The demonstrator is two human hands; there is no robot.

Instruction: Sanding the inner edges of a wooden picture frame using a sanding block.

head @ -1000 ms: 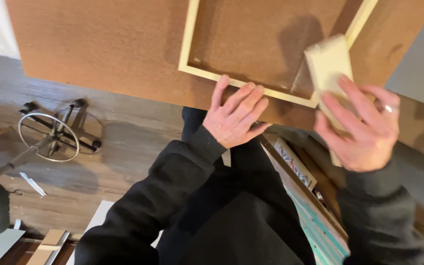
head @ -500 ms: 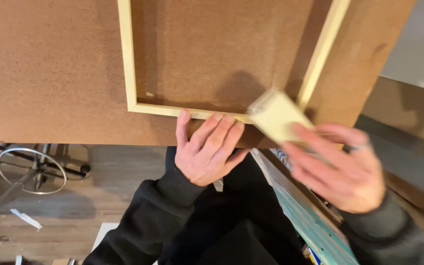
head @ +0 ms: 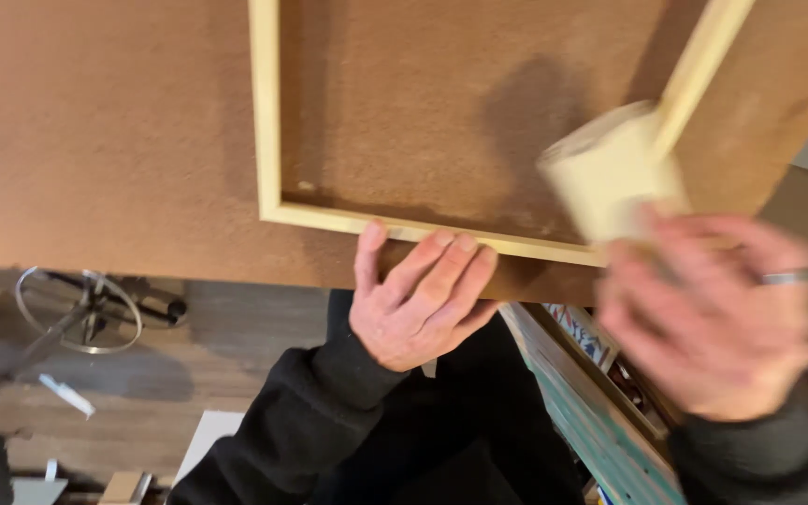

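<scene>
A pale wooden frame (head: 268, 140) lies flat on a brown fibreboard table (head: 95, 140). My left hand (head: 418, 295) rests with fingers spread on the frame's near rail and the board edge, pressing it down. My right hand (head: 717, 313), blurred and wearing a ring, grips a pale cream block (head: 610, 173) that sits over the frame's near right corner, where the right rail (head: 703, 56) meets the near rail. Both arms wear black sleeves.
Below the board is a wooden floor (head: 142, 393) with a round metal wire stand (head: 77, 309) and white scraps at the left. A teal-edged framed panel (head: 591, 402) leans under the table by my right arm.
The view has shifted so the frame sits more to the right and closer. My right hand has carried the block along the near rail toward the right corner. My left hand stays on the rail.
</scene>
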